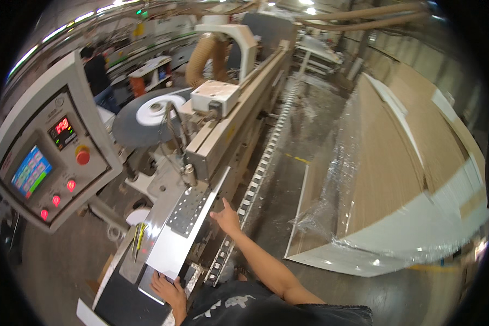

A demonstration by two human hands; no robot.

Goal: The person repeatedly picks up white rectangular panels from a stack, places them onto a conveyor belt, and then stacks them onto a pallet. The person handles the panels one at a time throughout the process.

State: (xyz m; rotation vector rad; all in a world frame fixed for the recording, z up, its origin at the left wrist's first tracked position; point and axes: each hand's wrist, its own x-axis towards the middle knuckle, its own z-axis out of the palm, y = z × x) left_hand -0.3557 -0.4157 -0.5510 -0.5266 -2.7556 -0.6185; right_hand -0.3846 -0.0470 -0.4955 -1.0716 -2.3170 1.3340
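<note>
A long narrow white panel (171,251) lies on the metal bed of a woodworking machine (214,149), its far end beside a perforated metal plate (187,217). My left hand (169,292) is at the panel's near end, fingers spread, palm down, over a dark flat surface with a pale edge. Along the panel's right edge, my right hand (228,219) has its index finger stretched forward and its thumb apart; whether it touches the panel I cannot tell. Left of the panel, a yellow-and-black hand tool (139,239) rests on the bed.
A control panel (54,141) with screen and red button stands at left. Behind it is a large round disc (146,122) with a white coil. A roller rail (263,163) runs along the machine's right. Plastic-wrapped boards (386,163) stand right. Another person (98,79) is far left.
</note>
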